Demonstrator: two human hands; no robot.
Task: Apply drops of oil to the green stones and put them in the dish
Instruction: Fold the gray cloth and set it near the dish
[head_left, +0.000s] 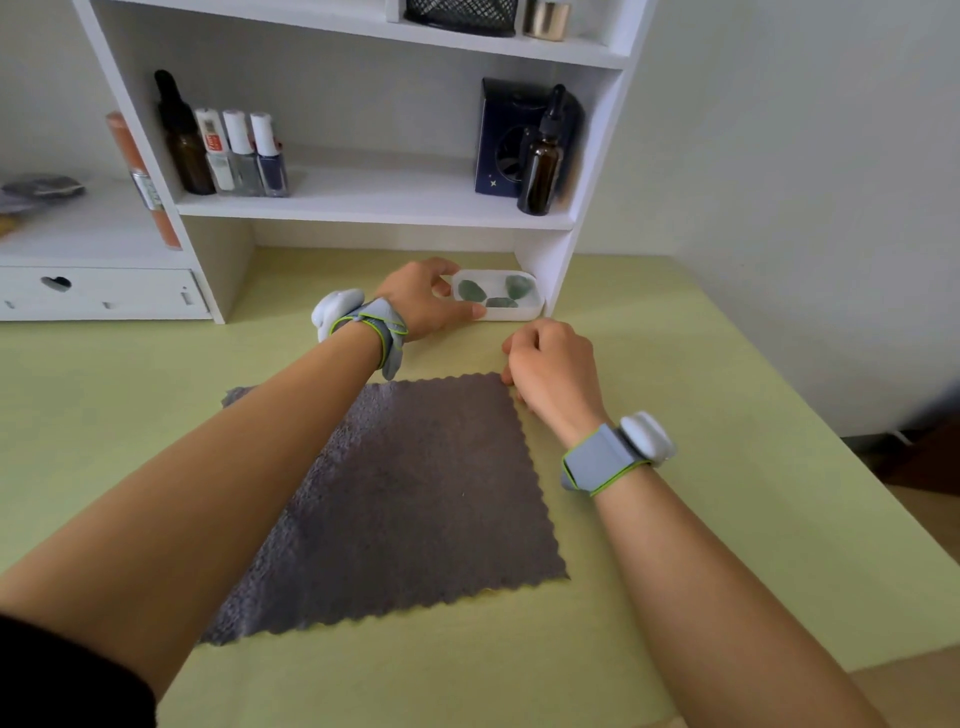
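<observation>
Grey cloth (395, 499), green table (727, 364), white shelf (374, 202)

Right hand (550, 371) fingers curl under, hidden; nail-polish bottles' (241, 153) labels too blurred to read.

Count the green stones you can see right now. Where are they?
3, all in the white dish: one at its left end, one at the near middle, one at the far right. The left hand grips the dish's left end and might hide another.
</observation>
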